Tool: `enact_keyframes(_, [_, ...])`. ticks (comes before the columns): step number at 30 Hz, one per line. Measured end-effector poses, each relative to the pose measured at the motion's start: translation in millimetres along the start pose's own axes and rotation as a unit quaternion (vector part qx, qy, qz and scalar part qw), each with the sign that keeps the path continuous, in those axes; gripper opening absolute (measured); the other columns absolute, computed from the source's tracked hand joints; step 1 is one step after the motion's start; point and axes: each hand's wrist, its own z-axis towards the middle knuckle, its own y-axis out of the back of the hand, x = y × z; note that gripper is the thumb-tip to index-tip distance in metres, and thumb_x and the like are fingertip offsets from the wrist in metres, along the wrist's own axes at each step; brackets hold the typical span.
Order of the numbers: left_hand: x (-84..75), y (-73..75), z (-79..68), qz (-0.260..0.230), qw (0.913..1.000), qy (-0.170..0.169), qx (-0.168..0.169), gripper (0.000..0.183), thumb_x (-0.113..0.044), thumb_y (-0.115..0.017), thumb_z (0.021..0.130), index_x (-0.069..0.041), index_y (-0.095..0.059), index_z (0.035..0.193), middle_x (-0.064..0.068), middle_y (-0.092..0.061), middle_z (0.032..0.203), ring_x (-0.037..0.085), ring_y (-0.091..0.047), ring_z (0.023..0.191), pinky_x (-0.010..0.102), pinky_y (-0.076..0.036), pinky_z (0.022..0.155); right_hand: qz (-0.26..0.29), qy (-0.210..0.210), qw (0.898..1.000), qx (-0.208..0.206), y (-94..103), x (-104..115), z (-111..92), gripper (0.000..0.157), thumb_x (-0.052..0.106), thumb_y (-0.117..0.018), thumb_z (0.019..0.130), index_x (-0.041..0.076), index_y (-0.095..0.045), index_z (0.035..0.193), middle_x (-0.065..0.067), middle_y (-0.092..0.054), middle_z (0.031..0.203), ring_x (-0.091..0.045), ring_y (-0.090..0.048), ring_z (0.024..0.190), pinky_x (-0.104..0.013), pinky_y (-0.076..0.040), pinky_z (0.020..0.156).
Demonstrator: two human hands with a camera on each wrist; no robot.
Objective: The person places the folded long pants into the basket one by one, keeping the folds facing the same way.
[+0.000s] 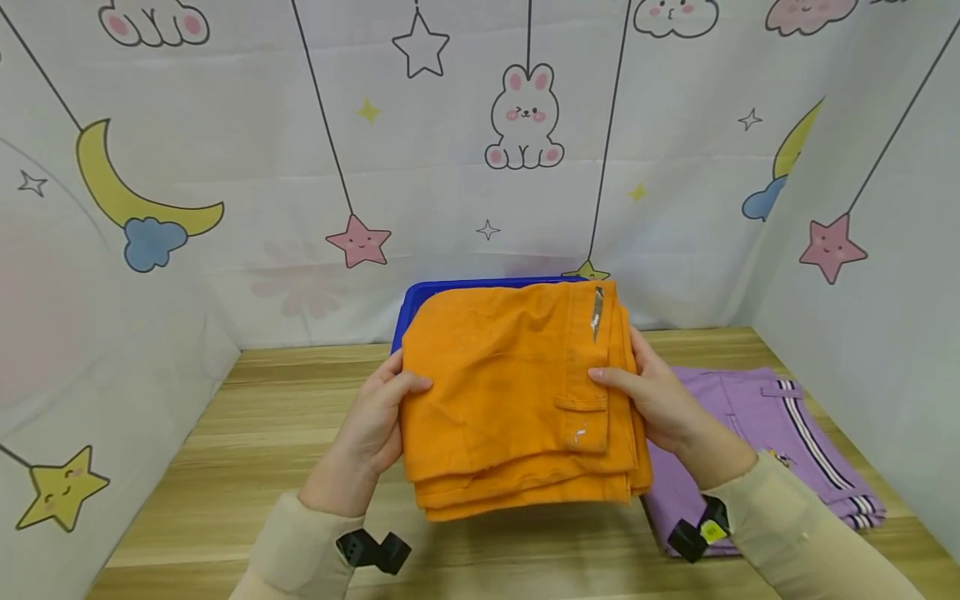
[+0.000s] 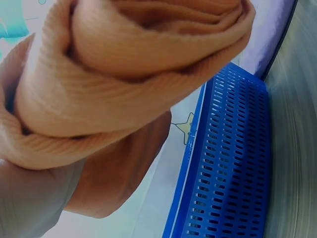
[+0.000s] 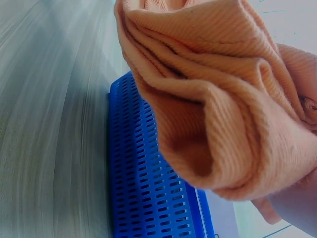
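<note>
A thick folded bundle of orange trousers (image 1: 510, 383), several layers deep, is held up over the table in front of the blue basket. My left hand (image 1: 371, 417) grips its left edge, thumb on the front face and the other fingers mostly hidden behind. At the opposite edge my right hand (image 1: 663, 396) holds it the same way, thumb beside a small pocket flap. The wrist views show the folded layers of the orange trousers (image 2: 124, 74) from the side, raised off the wooden surface.
Behind the bundle stands a blue perforated plastic basket (image 3: 143, 173), mostly hidden in the head view. Folded purple trousers (image 1: 738, 417) with striped trim lie on the wooden table (image 1: 255, 433) at the right. A white printed cloth (image 1: 450, 192) encloses the back and sides.
</note>
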Motion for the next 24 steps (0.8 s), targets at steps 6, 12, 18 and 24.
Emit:
enact_keyframes(6, [-0.4, -0.3, 0.3, -0.001, 1.0000, -0.003, 0.002, 0.058, 0.001, -0.041, 0.088, -0.012, -0.031, 0.143, 0.000, -0.049, 0.119, 0.013, -0.056, 0.102, 0.026, -0.048, 0.089, 0.002, -0.001, 1.000, -0.001, 0.1, -0.1, 0.9, 0.078, 0.011, -0.057, 0.093, 0.030, -0.007, 0.151, -0.007, -0.046, 0.128, -0.016, -0.061, 0.106, -0.035, -0.053, 0.088])
enact_keyframes(12, [-0.9, -0.6, 0.9, -0.002, 1.0000, -0.001, -0.001, 0.058, 0.001, -0.042, 0.088, -0.012, -0.031, 0.144, 0.001, -0.048, 0.121, 0.013, -0.055, 0.103, 0.026, -0.048, 0.090, -0.012, -0.007, 1.000, -0.009, -0.5, 0.2, 0.8, 0.081, 0.010, -0.059, 0.091, 0.031, -0.007, 0.151, -0.008, -0.045, 0.128, -0.016, -0.060, 0.106, -0.035, -0.053, 0.088])
enact_keyframes(18, [-1.1, -0.6, 1.1, -0.004, 1.0000, 0.001, -0.003, 0.059, 0.001, -0.042, 0.088, -0.013, -0.030, 0.144, 0.001, -0.048, 0.122, 0.013, -0.055, 0.104, 0.026, -0.048, 0.091, -0.022, -0.004, 1.000, -0.005, -1.5, 0.3, -0.2, 0.081, 0.009, -0.059, 0.091, 0.029, -0.007, 0.150, -0.010, -0.045, 0.128, -0.016, -0.060, 0.106, -0.035, -0.053, 0.087])
enact_keyframes(24, [-0.7, 0.6, 2.0, -0.005, 1.0000, 0.000, -0.001, 0.059, 0.000, -0.041, 0.088, -0.014, -0.030, 0.144, 0.000, -0.047, 0.123, 0.013, -0.055, 0.104, 0.026, -0.047, 0.091, -0.022, 0.000, 1.000, -0.003, -2.2, 1.1, 0.6, 0.082, 0.009, -0.059, 0.091, 0.030, -0.007, 0.150, -0.009, -0.045, 0.128, -0.016, -0.061, 0.106, -0.036, -0.053, 0.087])
